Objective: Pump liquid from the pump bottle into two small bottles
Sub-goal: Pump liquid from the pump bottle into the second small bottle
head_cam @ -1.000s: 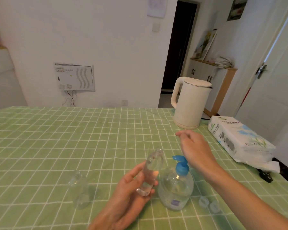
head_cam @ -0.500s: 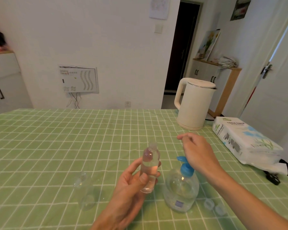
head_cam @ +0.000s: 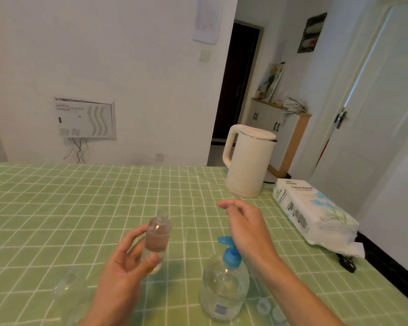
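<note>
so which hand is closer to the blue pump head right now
Right. The right hand is over the blue pump head, its heel right at the pump. The left hand is off to the pump's left, holding a small clear bottle upright.

**Clear plastic on matt checked cloth**

The green-and-white checked tablecloth (head_cam: 85,208) looks like matt woven cloth. On it, the round clear plastic pump bottle (head_cam: 224,290) is glossy, with a smooth blue plastic pump head (head_cam: 231,255). At two o'clock from it, the cream plastic kettle (head_cam: 247,163) looks satin-smooth, and the white film-wrapped tissue pack (head_cam: 313,215) shines faintly.
</note>
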Available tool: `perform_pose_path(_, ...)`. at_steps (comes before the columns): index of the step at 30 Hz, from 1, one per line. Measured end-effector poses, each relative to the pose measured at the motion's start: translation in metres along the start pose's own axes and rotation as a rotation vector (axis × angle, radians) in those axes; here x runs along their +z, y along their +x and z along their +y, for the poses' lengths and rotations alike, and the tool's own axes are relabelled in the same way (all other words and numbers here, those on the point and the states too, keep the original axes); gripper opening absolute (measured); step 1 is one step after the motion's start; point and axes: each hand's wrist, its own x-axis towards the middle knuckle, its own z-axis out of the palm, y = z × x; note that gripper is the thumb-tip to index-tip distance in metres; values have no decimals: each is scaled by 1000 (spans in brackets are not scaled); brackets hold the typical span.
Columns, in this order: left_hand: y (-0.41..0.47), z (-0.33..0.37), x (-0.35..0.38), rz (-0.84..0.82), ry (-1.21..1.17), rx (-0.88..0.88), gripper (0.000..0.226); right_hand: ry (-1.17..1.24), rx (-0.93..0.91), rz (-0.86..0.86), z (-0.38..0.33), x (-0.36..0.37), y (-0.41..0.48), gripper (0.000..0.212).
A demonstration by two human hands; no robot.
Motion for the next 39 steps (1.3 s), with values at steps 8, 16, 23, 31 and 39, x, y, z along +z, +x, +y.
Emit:
perform_pose_path(8, 13, -5, -22, 34, 202, 102, 61, -29, -7, -40, -2, -5, -1, 31)
perform_pose_path(16, 11, -12, -23, 96, 457, 133, 67, -133, 14, -67, 1, -5, 1, 34)
perform_pose_path(23, 4, -9, -19, 154, 530, 87, 57, -252, 55, -123, 3, -6, 5, 45)
perform_pose_path(31, -8, 4, -12, 141, 634, 36, 48, -276, 78, -140, 6, -6, 10, 31)
perform_pose_path(39, -13, 3, -6, 128, 745, 36, 104, -361, 80, -110, 3, -3, 10, 39)
